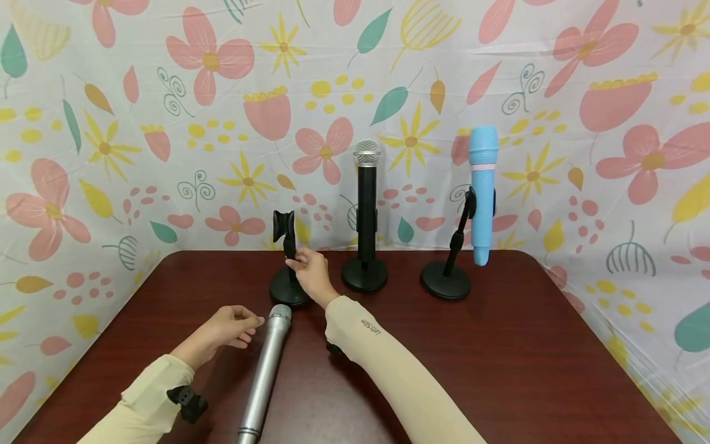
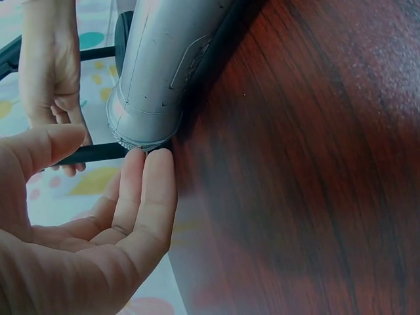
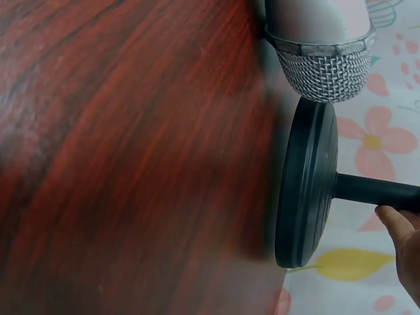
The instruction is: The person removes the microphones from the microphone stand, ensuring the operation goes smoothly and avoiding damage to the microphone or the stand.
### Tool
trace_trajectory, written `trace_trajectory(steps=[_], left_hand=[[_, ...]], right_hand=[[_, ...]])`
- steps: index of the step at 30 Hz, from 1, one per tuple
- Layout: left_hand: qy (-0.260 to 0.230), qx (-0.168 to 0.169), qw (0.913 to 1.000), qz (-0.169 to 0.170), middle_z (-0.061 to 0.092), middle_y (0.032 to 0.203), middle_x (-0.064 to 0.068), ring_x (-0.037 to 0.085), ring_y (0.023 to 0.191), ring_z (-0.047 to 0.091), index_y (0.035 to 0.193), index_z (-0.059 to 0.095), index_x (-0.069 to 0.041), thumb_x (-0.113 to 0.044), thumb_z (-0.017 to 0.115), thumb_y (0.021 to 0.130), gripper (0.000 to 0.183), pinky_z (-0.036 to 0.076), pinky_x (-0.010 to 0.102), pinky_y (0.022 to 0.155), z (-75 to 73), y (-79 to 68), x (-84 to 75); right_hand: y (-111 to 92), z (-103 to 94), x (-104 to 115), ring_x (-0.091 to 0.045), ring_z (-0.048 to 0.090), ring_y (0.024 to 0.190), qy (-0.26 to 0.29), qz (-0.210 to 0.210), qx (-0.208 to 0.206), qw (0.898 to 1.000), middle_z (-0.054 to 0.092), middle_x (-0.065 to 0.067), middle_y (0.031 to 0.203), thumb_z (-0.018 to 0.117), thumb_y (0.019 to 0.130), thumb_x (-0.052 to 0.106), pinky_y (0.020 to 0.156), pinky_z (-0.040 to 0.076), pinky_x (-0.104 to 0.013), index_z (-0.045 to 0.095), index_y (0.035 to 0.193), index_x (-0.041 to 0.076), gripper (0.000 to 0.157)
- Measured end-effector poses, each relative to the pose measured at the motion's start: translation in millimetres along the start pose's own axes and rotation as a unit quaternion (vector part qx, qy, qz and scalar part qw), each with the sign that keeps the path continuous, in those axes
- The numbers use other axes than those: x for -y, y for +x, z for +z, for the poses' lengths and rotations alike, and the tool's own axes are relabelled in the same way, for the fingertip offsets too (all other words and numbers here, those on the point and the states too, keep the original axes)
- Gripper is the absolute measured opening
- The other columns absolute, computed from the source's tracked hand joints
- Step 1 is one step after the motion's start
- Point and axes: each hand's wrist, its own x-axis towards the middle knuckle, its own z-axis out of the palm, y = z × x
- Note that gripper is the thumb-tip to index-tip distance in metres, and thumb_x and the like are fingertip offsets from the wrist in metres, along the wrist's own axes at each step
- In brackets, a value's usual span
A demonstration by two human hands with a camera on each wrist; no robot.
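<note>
Right hand [image 1: 312, 271] pinches pole of leftmost black stand [image 1: 289, 245]. Left hand [image 1: 230, 327] loose, fingers slightly bent, fingertips just beside head of silver microphone [image 1: 266, 374], can't tell if touching. Silver microphone lies on brown table [image 1: 499, 370], head close to stand's base. 2 more stands [image 1: 445, 282] to the right: 1 holds black microphone [image 1: 366, 203] upright, 1 holds blue microphone [image 1: 483, 197]

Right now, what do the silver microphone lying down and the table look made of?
The silver microphone looks like metal or painted plastic, satin with soft highlights; its mesh head looks like woven metal wire, with crisscross strands. The table looks like wood or printed laminate, slightly shiny, with dark grain streaks.
</note>
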Motion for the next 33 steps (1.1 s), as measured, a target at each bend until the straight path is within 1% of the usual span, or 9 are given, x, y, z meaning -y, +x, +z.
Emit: trace_trajectory(steps=[5,14,17,22,25,27,29,33], left_hand=[[-0.002,-0.004,1.0000,0.000,0.062,0.093,0.022,0.025,0.077,0.062,0.109,0.056,0.010,-0.019,0.063,0.093,0.034,0.057,0.035,0.068,-0.9,1.1,1.0],[-0.005,-0.007,0.9999,0.011,0.063,0.091,0.020,0.023,0.074,0.062,0.109,0.056,0.012,-0.017,0.060,0.094,0.033,0.057,0.034,0.066,-2.5,2.5,-1.8],[-0.007,-0.014,0.9998,0.009,0.063,0.090,0.019,0.022,0.073,0.063,0.109,0.057,0.012,-0.017,0.060,0.094,0.032,0.057,0.033,0.066,-2.4,3.5,-3.1],[-0.004,-0.024,0.9997,0.005,0.062,0.094,0.021,0.024,0.077,0.064,0.111,0.057,0.012,-0.019,0.060,0.095,0.034,0.057,0.033,0.067,-4.3,4.9,-6.9],[-0.003,-0.029,0.9995,0.008,0.062,0.096,0.021,0.025,0.078,0.064,0.113,0.056,0.012,-0.021,0.060,0.096,0.037,0.057,0.034,0.069,-7.7,6.5,-11.6],[-0.005,-0.032,0.9994,0.013,0.062,0.097,0.021,0.022,0.078,0.063,0.115,0.055,0.011,-0.021,0.059,0.096,0.037,0.057,0.034,0.071,-10.9,8.6,-15.8],[-0.010,-0.037,0.9990,0.022,0.062,0.099,0.019,0.020,0.078,0.063,0.117,0.055,0.011,-0.021,0.058,0.097,0.037,0.057,0.034,0.073,-15.6,11.8,-21.5],[-0.035,-0.045,0.9970,0.052,0.061,0.108,0.019,0.016,0.084,0.063,0.123,0.053,0.010,-0.022,0.052,0.100,0.038,0.056,0.033,0.081,-27.3,18.9,-35.8]], right_hand=[[-1.7,3.0,-0.4,-0.019,0.066,0.104,0.002,0.010,0.003,1.000,0.070,-0.009,0.112,0.067,0.091,0.013,0.088,0.053,-0.029,0.066,0.119,0.007,0.029],[-2.7,5.3,-4.0,-0.018,0.067,0.102,0.014,0.001,0.000,1.000,0.071,-0.009,0.109,0.068,0.090,0.012,0.087,0.053,-0.028,0.066,0.120,0.007,0.030],[-1.8,5.5,-4.9,-0.018,0.067,0.101,0.008,-0.003,0.002,1.000,0.070,-0.010,0.109,0.067,0.090,0.013,0.086,0.053,-0.027,0.066,0.121,0.006,0.031],[0.2,5.6,-7.5,-0.018,0.068,0.100,-0.006,-0.008,0.009,1.000,0.070,-0.011,0.110,0.068,0.090,0.013,0.084,0.053,-0.024,0.066,0.120,0.004,0.032],[1.4,4.6,-6.6,-0.018,0.068,0.100,-0.013,-0.009,0.012,1.000,0.070,-0.012,0.108,0.068,0.089,0.013,0.083,0.053,-0.023,0.066,0.118,0.004,0.030],[2.1,3.4,-5.1,-0.018,0.068,0.100,-0.021,-0.008,0.015,1.000,0.071,-0.011,0.108,0.068,0.089,0.013,0.084,0.053,-0.024,0.067,0.117,0.004,0.029],[2.8,2.4,-4.6,-0.018,0.068,0.100,-0.031,-0.009,0.019,0.999,0.071,-0.011,0.107,0.068,0.090,0.013,0.084,0.053,-0.024,0.067,0.117,0.004,0.029],[4.2,0.5,-5.8,-0.017,0.067,0.102,-0.055,-0.011,0.026,0.998,0.070,-0.010,0.109,0.068,0.090,0.017,0.086,0.053,-0.025,0.067,0.117,0.005,0.030]])
